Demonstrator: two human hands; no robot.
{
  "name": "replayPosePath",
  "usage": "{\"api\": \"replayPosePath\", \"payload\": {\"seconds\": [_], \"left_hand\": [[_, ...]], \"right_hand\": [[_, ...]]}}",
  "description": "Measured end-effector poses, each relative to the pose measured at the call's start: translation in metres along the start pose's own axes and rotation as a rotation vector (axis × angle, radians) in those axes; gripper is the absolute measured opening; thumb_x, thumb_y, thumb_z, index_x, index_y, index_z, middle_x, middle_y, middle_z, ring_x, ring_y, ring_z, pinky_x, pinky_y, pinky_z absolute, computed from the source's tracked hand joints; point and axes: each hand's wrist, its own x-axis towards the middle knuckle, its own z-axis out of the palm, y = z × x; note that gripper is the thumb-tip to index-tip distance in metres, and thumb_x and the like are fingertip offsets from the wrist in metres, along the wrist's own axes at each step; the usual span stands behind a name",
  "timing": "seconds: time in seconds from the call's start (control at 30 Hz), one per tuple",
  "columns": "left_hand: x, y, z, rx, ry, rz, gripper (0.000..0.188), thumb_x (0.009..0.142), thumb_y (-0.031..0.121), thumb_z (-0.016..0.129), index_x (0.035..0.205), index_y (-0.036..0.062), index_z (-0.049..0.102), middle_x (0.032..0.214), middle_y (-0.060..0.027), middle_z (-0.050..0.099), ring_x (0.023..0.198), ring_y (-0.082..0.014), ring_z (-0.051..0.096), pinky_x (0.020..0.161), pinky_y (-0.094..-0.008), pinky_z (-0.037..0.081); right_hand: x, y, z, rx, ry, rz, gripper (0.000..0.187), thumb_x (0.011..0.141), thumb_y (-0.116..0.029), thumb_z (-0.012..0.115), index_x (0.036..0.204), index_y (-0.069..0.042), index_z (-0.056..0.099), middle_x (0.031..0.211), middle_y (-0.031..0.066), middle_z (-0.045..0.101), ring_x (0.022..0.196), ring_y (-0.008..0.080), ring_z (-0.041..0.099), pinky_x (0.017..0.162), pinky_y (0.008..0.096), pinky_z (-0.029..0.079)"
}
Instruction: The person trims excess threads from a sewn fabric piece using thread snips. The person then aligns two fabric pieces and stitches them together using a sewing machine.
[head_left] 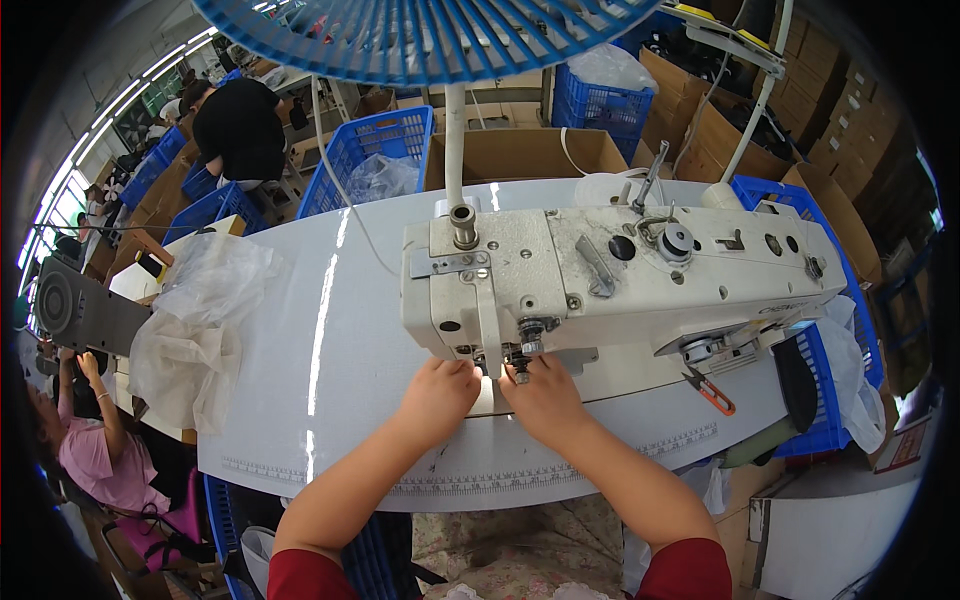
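A white industrial sewing machine (620,290) stands on the pale table (270,370) in front of me. My left hand (441,393) is at the left of its needle area, fingers curled and pressed together at the machine bed. Close beside the presser parts (515,362), my right hand (546,396) has its fingers bent inward, partly under the machine head. Both hands are closed. Whatever lies between the fingers is hidden by the hands and the head. Thread snips (710,390) with orange handles lie to the right of my right hand.
A printed ruler strip (480,484) runs along the table's front edge. Translucent plastic bags (190,345) lie at the left. A blue fan (430,40) hangs overhead. Blue crates (365,160) and cardboard boxes surround the table. Another person in pink (105,460) works at the left.
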Motion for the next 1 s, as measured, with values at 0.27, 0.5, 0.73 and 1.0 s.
{"api": "replayPosePath", "payload": {"seconds": [0.27, 0.5, 0.73, 1.0], "left_hand": [[0.002, -0.005, 0.001, 0.029, -0.069, -0.041, 0.007, 0.076, 0.009, 0.062, 0.078, 0.0031, 0.063, 0.092, -0.0043, 0.063, 0.098, -0.0208, 0.056, 0.085, -0.033, 0.048], [0.011, -0.009, 0.0, 0.02, -0.164, -0.114, 0.014, 0.086, 0.011, 0.054, 0.091, 0.0013, 0.062, 0.092, -0.0112, 0.063, 0.094, -0.0283, 0.061, 0.082, -0.0412, 0.049], [0.012, -0.01, 0.004, -0.054, -0.109, -0.185, 0.006, 0.08, 0.005, 0.057, 0.075, 0.0014, 0.059, 0.086, -0.0093, 0.061, 0.084, -0.0274, 0.06, 0.078, -0.0395, 0.047], [0.013, -0.008, 0.003, -0.055, -0.083, -0.2, 0.007, 0.08, 0.006, 0.057, 0.075, 0.0025, 0.059, 0.085, -0.0075, 0.062, 0.083, -0.0264, 0.06, 0.078, -0.0387, 0.046]], "right_hand": [[0.0, 0.004, 0.008, 0.027, 0.0, 0.032, 0.016, 0.074, -0.009, 0.058, 0.087, -0.006, 0.065, 0.092, 0.0063, 0.063, 0.097, 0.0248, 0.056, 0.086, 0.0402, 0.043], [0.003, 0.005, 0.008, -0.028, -0.08, 0.057, 0.018, 0.074, -0.01, 0.058, 0.09, -0.009, 0.065, 0.088, 0.0065, 0.063, 0.09, 0.0241, 0.058, 0.079, 0.0393, 0.042], [0.0, 0.007, 0.015, 0.045, -0.029, 0.091, 0.013, 0.074, -0.012, 0.06, 0.087, -0.012, 0.064, 0.081, 0.0044, 0.062, 0.084, 0.0221, 0.058, 0.075, 0.0393, 0.041], [0.001, 0.006, 0.014, 0.069, -0.029, 0.107, 0.014, 0.071, -0.011, 0.064, 0.085, -0.012, 0.064, 0.082, 0.0036, 0.062, 0.084, 0.0216, 0.057, 0.077, 0.0391, 0.041]]}}
